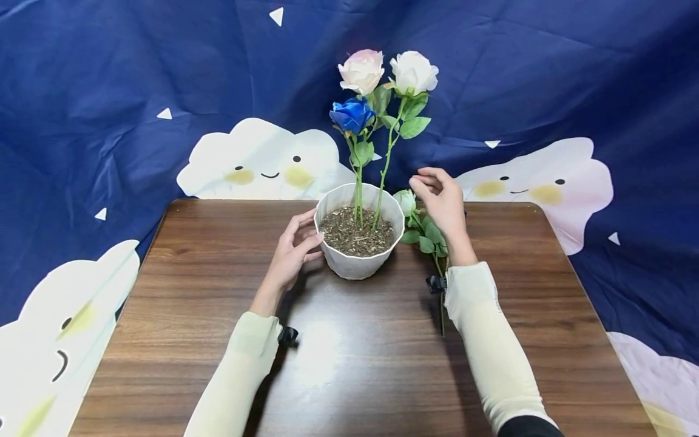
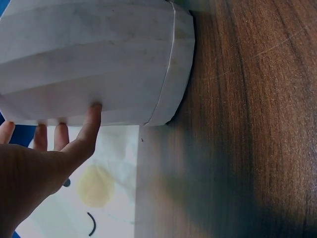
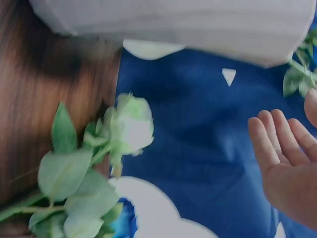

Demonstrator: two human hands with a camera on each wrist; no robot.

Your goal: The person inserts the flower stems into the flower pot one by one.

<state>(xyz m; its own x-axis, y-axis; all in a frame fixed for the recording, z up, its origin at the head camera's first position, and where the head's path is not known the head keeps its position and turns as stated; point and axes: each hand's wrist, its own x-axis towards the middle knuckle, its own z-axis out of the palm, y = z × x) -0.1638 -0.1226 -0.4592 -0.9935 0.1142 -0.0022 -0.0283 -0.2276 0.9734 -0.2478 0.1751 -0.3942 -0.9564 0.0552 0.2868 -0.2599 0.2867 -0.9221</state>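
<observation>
A white faceted flowerpot (image 1: 357, 265) filled with brown soil (image 1: 355, 240) stands at the table's back middle. Upright in the soil are three artificial roses: a pink one (image 1: 361, 71), a white one (image 1: 414, 73) and a blue one (image 1: 352, 115). My left hand (image 1: 295, 250) touches the pot's left side, thumb and fingertips spread against its wall; the left wrist view shows the thumb (image 2: 86, 134) pressing the wall. Right of the pot, my right hand (image 1: 445, 203) is raised with loosely bent fingers and nothing in them. Below it lies a pale green-white rose (image 3: 132, 124) with leaves.
Part of a blue flower (image 3: 124, 220) shows beside the lying rose, mostly hidden by leaves. The lying stem (image 1: 442, 315) points toward the front of the brown wooden table (image 1: 355, 376). Behind the table hangs a dark blue cloth (image 1: 136, 67) with smiling clouds.
</observation>
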